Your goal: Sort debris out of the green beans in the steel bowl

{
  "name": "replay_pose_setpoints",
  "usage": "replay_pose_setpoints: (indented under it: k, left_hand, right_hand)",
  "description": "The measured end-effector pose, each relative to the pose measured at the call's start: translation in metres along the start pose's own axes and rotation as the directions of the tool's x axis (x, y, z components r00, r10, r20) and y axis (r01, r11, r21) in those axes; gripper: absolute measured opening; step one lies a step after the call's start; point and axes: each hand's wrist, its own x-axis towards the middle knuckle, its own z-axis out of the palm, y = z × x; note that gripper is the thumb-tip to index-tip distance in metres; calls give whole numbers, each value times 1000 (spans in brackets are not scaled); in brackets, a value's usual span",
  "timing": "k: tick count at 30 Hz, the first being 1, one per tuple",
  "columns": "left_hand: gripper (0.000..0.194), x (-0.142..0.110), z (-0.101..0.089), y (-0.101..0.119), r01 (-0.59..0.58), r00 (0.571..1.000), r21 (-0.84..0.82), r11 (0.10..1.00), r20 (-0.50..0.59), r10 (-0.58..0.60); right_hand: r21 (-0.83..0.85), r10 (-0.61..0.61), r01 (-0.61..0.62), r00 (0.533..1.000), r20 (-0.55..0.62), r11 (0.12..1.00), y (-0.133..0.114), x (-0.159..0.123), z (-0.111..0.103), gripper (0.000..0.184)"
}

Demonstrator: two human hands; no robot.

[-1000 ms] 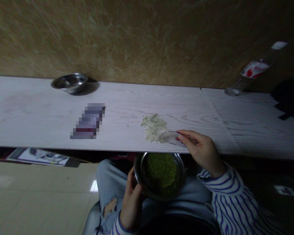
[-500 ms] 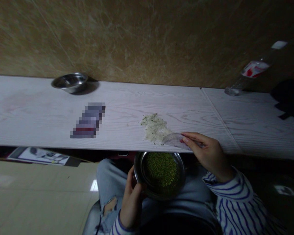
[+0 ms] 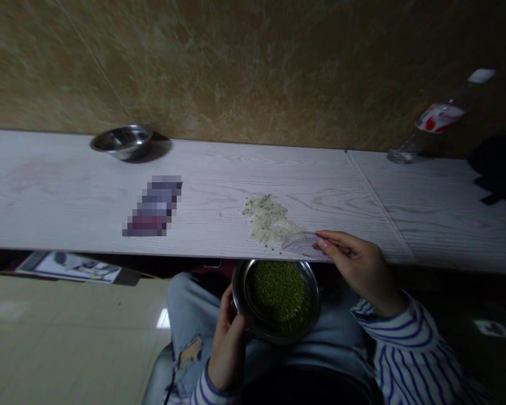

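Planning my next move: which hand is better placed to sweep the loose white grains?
Right hand, probably: it holds the clear plastic protractor by the white grains; left hand holds the steel bowl of green beans.

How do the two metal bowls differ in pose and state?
The held bowl contains green beans; the far bowl shows none. The held bowl is in the left hand, below the tabletop's front edge; the far bowl rests on it, by the wall. Both are round, shiny.

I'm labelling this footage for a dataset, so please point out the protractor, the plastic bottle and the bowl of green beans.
Protractor (image 3: 300, 243): head view, on its clear face.
Plastic bottle (image 3: 441, 118): head view, on its label.
Bowl of green beans (image 3: 312, 281): head view, on its metal rim.
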Motion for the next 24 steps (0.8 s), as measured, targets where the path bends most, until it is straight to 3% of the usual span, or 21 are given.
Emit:
replay_pose_setpoints:
  k: [12, 24]
  left_hand:
    - [61, -2, 3, 1, -1, 1000, -13, 1000, -12, 1]
    - [62, -1, 1, 0, -1, 1000, -5, 1000, -8, 0]
  right_hand:
    - [16, -10, 9, 999, 39, 1000, 3, 5, 6, 29]
    - [-37, 17, -17, 1000, 4, 999, 3, -1, -5, 25]
